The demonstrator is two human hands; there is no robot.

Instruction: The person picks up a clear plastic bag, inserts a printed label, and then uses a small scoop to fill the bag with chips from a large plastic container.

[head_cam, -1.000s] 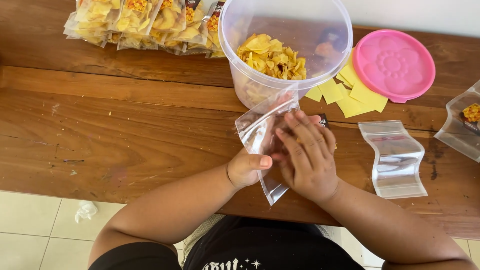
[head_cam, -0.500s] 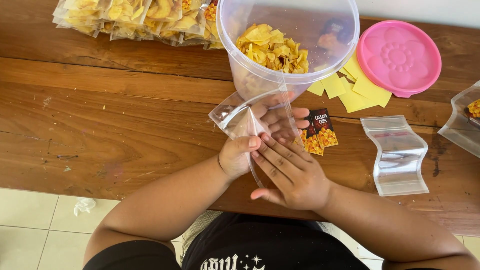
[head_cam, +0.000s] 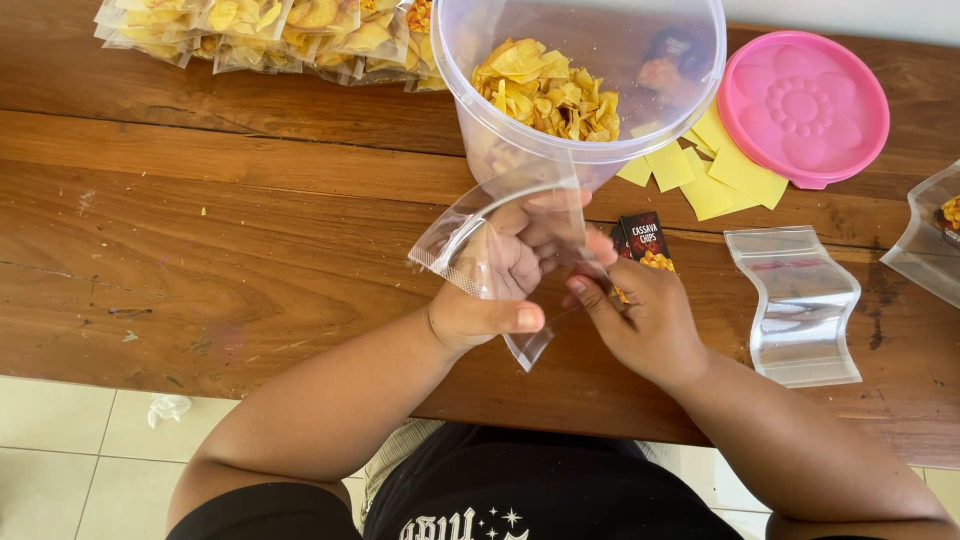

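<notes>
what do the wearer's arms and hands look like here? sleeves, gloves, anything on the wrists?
Both forearms are bare, with no sleeve in view. The left hand and right hand wear no gloves, and no rings, watch or bands show on the visible fingers or wrists. Nails look short and unpainted. The only clothing seen is a black top with pale lettering and small star marks.

A pink lid [head_cam: 803,107] lies beside yellow paper slips [head_cam: 722,172] on the wooden table [head_cam: 200,230].
</notes>
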